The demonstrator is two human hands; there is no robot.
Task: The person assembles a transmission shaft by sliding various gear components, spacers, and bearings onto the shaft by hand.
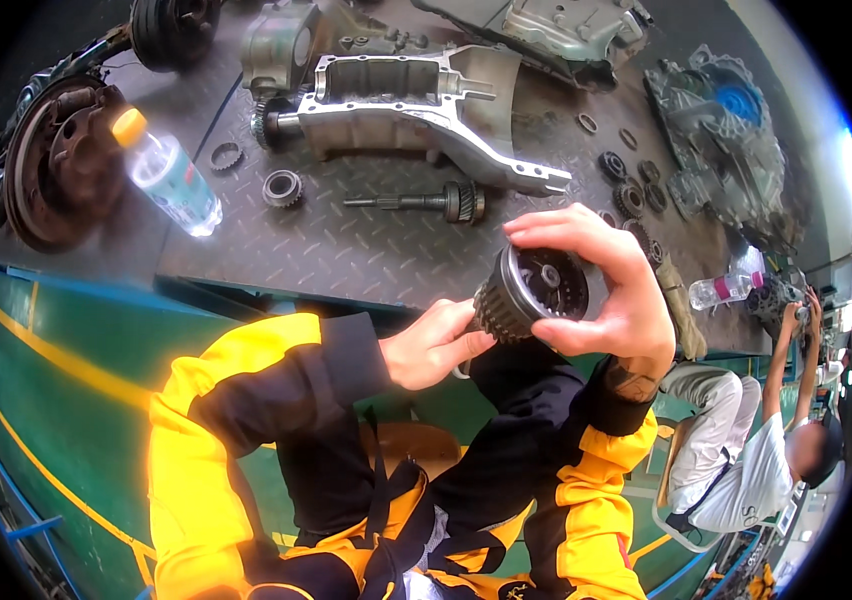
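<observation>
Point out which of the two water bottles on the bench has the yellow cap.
The bottle at the bench's left end, beside the rusty brake drum; the other bottle has a pink cap.

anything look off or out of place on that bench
Two things stand out. A clear plastic water bottle with an orange cap lies tipped on its side among the loose gears on the metal bench, and the brake drum at the bench's left end looks rusty. No spill shows.
</observation>
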